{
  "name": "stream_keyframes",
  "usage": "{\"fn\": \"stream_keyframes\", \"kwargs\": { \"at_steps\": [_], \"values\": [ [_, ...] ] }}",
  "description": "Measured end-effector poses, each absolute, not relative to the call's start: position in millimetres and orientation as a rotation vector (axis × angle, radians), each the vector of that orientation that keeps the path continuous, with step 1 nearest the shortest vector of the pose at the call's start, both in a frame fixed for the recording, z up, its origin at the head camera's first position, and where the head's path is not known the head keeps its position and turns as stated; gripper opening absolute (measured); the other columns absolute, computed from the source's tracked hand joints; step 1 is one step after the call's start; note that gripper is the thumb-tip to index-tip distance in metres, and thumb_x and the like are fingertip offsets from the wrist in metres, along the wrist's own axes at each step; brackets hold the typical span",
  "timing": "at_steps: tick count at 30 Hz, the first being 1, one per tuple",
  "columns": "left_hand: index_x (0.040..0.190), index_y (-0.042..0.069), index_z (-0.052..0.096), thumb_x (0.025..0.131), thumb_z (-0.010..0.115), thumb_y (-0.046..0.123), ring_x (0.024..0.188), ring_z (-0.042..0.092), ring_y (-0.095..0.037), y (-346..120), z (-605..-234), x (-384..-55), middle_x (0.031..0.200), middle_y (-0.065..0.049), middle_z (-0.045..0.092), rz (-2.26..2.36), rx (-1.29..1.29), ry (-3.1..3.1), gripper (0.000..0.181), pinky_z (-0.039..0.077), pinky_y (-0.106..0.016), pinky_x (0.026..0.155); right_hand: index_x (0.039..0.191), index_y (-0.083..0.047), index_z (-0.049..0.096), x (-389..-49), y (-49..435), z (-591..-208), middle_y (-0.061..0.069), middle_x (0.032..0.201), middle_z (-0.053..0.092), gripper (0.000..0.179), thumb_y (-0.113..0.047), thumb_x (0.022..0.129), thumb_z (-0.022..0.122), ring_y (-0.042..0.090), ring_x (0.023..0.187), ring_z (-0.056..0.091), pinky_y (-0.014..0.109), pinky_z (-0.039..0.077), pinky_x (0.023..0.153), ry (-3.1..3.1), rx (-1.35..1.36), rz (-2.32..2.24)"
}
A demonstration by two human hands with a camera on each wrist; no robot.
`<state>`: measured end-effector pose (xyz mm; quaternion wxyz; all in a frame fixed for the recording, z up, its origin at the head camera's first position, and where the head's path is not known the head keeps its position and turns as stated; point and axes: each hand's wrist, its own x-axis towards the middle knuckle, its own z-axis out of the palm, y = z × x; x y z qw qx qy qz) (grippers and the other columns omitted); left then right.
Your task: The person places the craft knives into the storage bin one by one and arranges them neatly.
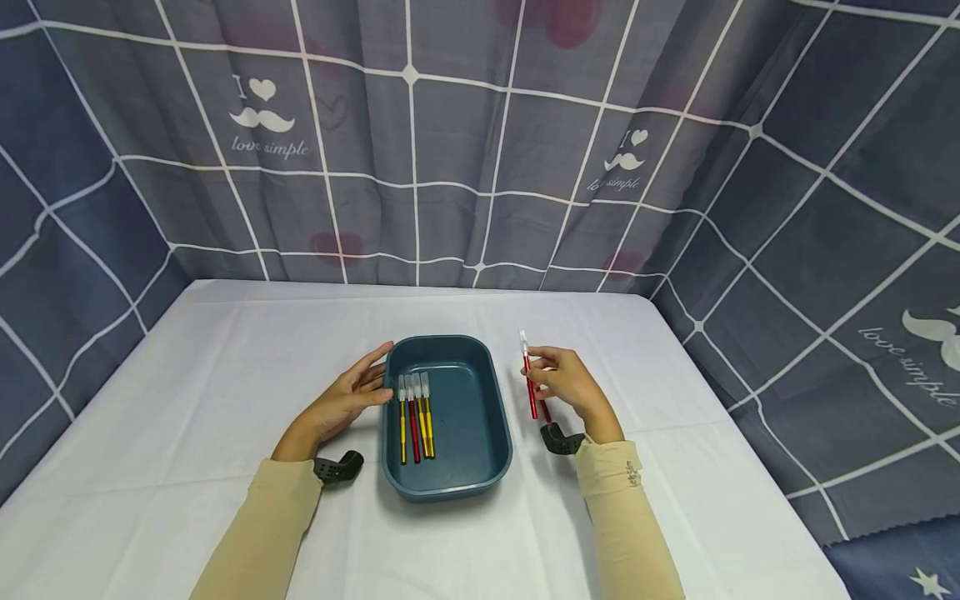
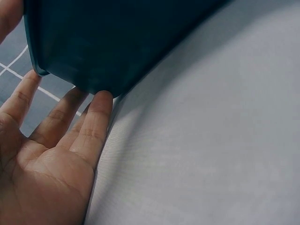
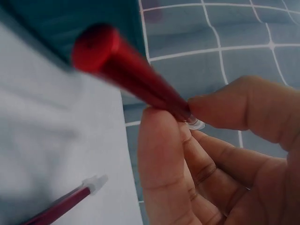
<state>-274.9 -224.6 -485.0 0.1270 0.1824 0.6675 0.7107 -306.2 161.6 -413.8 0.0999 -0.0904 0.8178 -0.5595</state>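
My right hand pinches a red craft knife with a clear cap between thumb and fingers, right of the tray. In the right wrist view its red handle end points toward the camera. A second red craft knife lies on the table below this hand. My left hand touches the left side of the blue-green tray, fingers spread and fairly straight along its outer wall, thumb at the rim. Inside the tray, toward its left, several capped craft knives lie side by side: a red one among yellow ones.
A white cloth covers the table. Dark grid-patterned curtains hang behind it and along both sides. Black wrist devices sit under both wrists, close to the tabletop.
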Motion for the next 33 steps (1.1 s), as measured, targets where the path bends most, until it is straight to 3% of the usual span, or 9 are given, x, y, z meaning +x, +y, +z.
{"fn": "stream_keyframes", "kwargs": {
  "at_steps": [4, 8, 14, 24, 33],
  "values": [
    [0.175, 0.008, 0.008, 0.103, 0.074, 0.008, 0.159, 0.016, -0.057, -224.7, -486.5, -276.4, 0.174, -0.034, 0.015, 2.069, 0.527, 1.941, 0.098, 0.046, -0.017, 0.103, 0.15, 0.017, 0.051, -304.1, 158.7, -409.4, 0.022, 0.111, 0.072, 0.051, 0.006, 0.102, 0.064, 0.019, 0.09, 0.074, 0.036, 0.065, 0.074, 2.426, -0.308, -1.634],
    [0.175, 0.01, 0.008, 0.102, 0.074, 0.008, 0.16, 0.016, -0.056, -224.4, -487.9, -277.3, 0.174, -0.033, 0.014, 2.074, 0.517, 1.937, 0.098, 0.046, -0.017, 0.103, 0.15, 0.018, 0.051, -301.0, 153.8, -405.6, 0.026, 0.113, 0.072, 0.051, 0.006, 0.102, 0.063, 0.012, 0.084, 0.07, 0.032, 0.064, 0.071, 2.418, -0.349, -1.64],
    [0.175, 0.009, 0.008, 0.102, 0.072, 0.006, 0.16, 0.016, -0.056, -223.2, -488.4, -275.5, 0.174, -0.033, 0.014, 2.073, 0.506, 1.948, 0.097, 0.046, -0.017, 0.103, 0.15, 0.017, 0.051, -297.6, 148.0, -403.5, 0.026, 0.116, 0.072, 0.052, 0.004, 0.102, 0.063, 0.027, 0.099, 0.075, 0.028, 0.063, 0.068, 2.4, -0.377, -1.639],
    [0.175, 0.011, 0.009, 0.103, 0.072, 0.006, 0.16, 0.016, -0.055, -223.9, -487.3, -274.1, 0.174, -0.033, 0.015, 2.077, 0.497, 1.952, 0.096, 0.046, -0.017, 0.103, 0.151, 0.018, 0.049, -293.9, 139.2, -399.7, 0.027, 0.116, 0.071, 0.053, 0.007, 0.1, 0.061, 0.036, 0.106, 0.075, 0.032, 0.064, 0.071, 2.367, -0.433, -1.626],
    [0.175, 0.011, 0.011, 0.103, 0.073, 0.009, 0.16, 0.018, -0.054, -222.7, -486.7, -273.0, 0.174, -0.033, 0.016, 2.059, 0.509, 1.96, 0.095, 0.044, -0.02, 0.106, 0.148, 0.019, 0.052, -290.8, 127.1, -401.4, 0.024, 0.111, 0.074, 0.052, 0.008, 0.099, 0.065, 0.018, 0.088, 0.076, 0.036, 0.065, 0.07, 2.335, -0.449, -1.599]
  ]
}}
